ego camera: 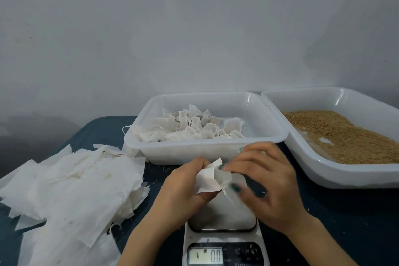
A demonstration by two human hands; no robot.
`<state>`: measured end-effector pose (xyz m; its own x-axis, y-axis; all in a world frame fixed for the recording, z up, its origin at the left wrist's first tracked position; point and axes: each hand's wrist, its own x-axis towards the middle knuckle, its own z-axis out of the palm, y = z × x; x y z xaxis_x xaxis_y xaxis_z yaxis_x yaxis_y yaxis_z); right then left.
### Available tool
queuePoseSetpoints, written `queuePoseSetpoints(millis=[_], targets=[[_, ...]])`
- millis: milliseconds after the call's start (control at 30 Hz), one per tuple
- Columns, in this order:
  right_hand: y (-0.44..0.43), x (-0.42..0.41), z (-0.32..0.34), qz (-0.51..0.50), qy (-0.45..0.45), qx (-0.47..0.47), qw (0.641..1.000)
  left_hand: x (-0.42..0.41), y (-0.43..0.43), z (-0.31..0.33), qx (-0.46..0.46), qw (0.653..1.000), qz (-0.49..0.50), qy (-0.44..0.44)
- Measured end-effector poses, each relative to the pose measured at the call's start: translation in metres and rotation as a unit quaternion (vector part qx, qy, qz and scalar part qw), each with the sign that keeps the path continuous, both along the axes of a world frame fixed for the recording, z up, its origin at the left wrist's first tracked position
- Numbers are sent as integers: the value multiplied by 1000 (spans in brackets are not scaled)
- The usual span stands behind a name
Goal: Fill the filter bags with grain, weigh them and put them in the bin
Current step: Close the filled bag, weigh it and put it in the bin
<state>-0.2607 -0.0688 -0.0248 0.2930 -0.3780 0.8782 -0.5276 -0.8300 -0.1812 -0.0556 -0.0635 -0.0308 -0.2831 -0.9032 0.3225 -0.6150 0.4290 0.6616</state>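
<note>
Over the scale (223,217), left hand (183,185), right hand (269,181) pinching filter bag (208,179); bin (205,150) behind, grain tray (323,176) right

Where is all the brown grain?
In the head view, the grain lies in the white tray at the far right of the table, right beside the bin that holds the filled filter bags.

Filter bag (208,179), white, crumpled, held over scale (224,236) platform; display 00. Filled bags (187,129) heaped in white bin (216,151) behind. Brown grain (345,136) in right tray (323,176).
</note>
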Motion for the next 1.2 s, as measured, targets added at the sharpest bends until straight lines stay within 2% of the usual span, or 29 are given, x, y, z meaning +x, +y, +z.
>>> queuePoseSetpoints(millis=[67,167,233,300,400,533,667,833,1000,1133,1200], targets=[[-6,-7,9,-37,-77,18,996,0,1,1,9,1000,4,21],[-29,-32,25,-215,-102,98,966,0,1,1,16,999,6,30],[-50,-58,30,-302,-58,200,930,0,1,0,16,1000,6,21],[-69,-85,31,-342,-25,298,891,-1,2,-2,18,1000,5,11],[-91,-112,28,-398,41,390,829,0,2,-5,16,1000,7,-15],[-102,-130,26,-466,136,458,745,-1,0,-8,9,999,17,-39],[-101,-136,23,-472,203,513,688,-1,0,-9,10,999,14,-35],[-96,-134,29,-482,222,510,677,0,1,-8,19,1000,5,-12],[-89,-131,35,-465,240,554,647,-2,3,-6,40,999,6,26],[-86,-130,36,-475,158,534,682,-2,5,-4,46,998,8,42],[-82,-127,40,-482,100,541,681,-1,5,-3,51,997,10,49]])
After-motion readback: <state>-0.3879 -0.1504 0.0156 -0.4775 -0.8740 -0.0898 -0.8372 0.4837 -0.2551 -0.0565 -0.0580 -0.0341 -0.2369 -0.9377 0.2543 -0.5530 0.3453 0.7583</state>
